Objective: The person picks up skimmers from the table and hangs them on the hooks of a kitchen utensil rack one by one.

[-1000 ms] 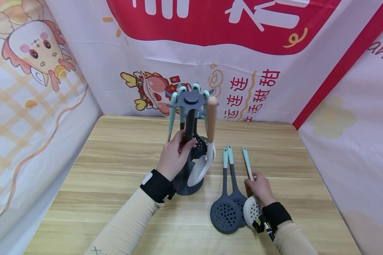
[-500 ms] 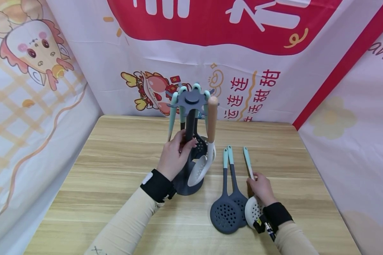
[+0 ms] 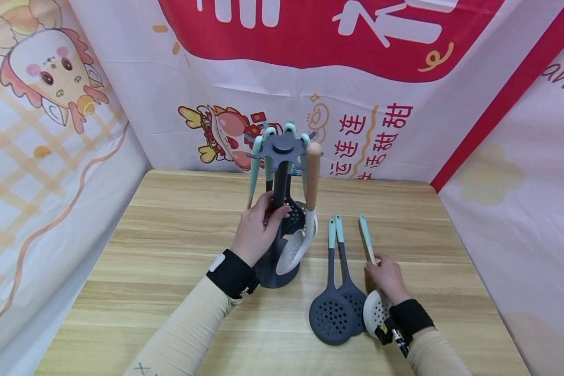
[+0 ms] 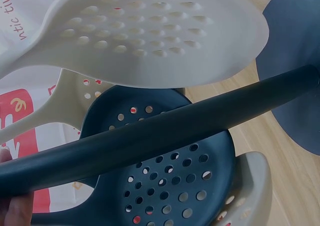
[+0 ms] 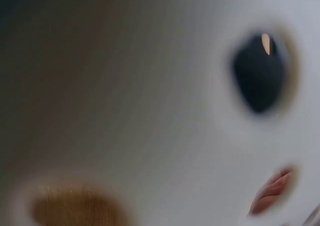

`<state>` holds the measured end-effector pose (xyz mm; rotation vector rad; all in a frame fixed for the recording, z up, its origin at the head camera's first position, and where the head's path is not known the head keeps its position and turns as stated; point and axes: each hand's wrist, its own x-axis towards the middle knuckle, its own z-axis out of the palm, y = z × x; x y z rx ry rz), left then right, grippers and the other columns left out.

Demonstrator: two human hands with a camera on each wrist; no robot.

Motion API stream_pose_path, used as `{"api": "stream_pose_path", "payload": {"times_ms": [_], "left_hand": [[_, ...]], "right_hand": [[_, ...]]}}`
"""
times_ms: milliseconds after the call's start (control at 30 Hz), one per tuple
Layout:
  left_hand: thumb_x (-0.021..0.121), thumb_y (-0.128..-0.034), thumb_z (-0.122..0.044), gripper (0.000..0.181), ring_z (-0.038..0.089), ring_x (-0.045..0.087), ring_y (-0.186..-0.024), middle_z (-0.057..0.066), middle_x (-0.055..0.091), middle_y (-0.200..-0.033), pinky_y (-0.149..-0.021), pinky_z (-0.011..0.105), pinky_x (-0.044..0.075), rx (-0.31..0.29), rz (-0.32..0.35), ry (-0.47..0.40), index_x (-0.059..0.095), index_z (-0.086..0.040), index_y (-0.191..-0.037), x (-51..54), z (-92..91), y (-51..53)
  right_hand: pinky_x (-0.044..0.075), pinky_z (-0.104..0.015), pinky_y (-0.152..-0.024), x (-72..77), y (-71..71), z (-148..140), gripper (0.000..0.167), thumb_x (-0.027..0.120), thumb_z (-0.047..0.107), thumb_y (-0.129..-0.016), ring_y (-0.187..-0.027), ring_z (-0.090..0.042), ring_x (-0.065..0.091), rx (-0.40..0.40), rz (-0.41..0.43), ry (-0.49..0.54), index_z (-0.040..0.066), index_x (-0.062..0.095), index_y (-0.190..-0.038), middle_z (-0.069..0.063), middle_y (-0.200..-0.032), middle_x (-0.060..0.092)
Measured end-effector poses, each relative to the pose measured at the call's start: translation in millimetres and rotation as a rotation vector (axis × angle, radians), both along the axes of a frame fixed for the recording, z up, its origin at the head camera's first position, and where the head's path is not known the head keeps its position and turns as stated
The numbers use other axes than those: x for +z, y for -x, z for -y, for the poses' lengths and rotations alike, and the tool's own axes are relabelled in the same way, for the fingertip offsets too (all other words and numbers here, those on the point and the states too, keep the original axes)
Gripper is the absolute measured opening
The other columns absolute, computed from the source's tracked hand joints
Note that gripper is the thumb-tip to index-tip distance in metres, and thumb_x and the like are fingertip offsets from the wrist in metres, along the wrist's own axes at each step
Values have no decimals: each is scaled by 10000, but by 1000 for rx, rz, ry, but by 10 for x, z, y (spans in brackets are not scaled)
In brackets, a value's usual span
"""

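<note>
My left hand (image 3: pixel 257 230) grips the dark post (image 4: pixel 125 136) of a utensil stand (image 3: pixel 282 149). Mint-handled utensils hang from its hooked top, along with a white slotted spoon (image 3: pixel 293 250) with a wooden handle (image 3: pixel 312 177). Behind the post in the left wrist view is a dark skimmer (image 4: pixel 165 191). On the right, my right hand (image 3: pixel 387 279) pinches the stem of a white skimmer (image 3: pixel 375 312) with a mint handle end (image 3: pixel 364 230). The right wrist view is filled by a blurred pale surface with holes (image 5: pixel 165 110).
Left of the white skimmer, a dark skimmer (image 3: pixel 332 316) lies on the wooden table (image 3: pixel 178 250), partly over a second dark skimmer (image 3: pixel 352 295). The stand's round base (image 3: pixel 274 277) rests on the table. Printed cloths (image 3: pixel 263 78) rise behind and at both sides.
My right hand has shifted slightly to the right with the white skimmer, widening its gap from the dark ones. My left hand has stayed on the post.
</note>
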<state>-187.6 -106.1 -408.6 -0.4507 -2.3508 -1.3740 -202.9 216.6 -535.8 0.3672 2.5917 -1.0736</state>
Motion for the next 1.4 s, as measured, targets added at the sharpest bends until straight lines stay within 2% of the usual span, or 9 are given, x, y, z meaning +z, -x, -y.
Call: {"api": "stream_pose_path", "payload": {"times_ms": [467, 767, 1133, 1400], "left_hand": [[576, -1013, -201, 279, 211, 734, -862, 123, 732, -957, -815, 348, 613, 1, -16, 4, 560, -4, -1210, -10, -1, 5], [573, -1014, -209, 283, 207, 735, -864, 120, 732, -960, -820, 348, 612, 2, -11, 1, 561, -8, -1213, -7, -3, 4], [573, -1014, -200, 275, 212, 736, -863, 124, 734, -959, -818, 351, 612, 4, -19, -2, 562, -6, -1209, -9, -3, 7], [571, -1016, -197, 270, 213, 736, -862, 126, 733, -961, -815, 350, 613, 1, -25, 2, 561, -4, -1204, -11, -5, 8]], "right_hand": [[508, -253, -564, 39, -14, -11, 511, 498, 126, -959, -702, -176, 577, -24, -19, 4, -73, 421, -1423, -201, -997, 568], [494, -255, -571, 51, -20, -4, 517, 497, 138, -951, -745, -204, 572, -28, -36, 5, -65, 422, -1420, -218, -1039, 564], [505, -258, -586, 105, -23, 22, 504, 515, 130, -949, -761, -207, 578, -38, -37, 18, -54, 431, -1410, -205, -1026, 570], [479, -253, -568, 88, -21, 20, 482, 522, 133, -937, -741, -209, 571, -41, -67, 18, -54, 459, -1376, -204, -996, 578]]}}
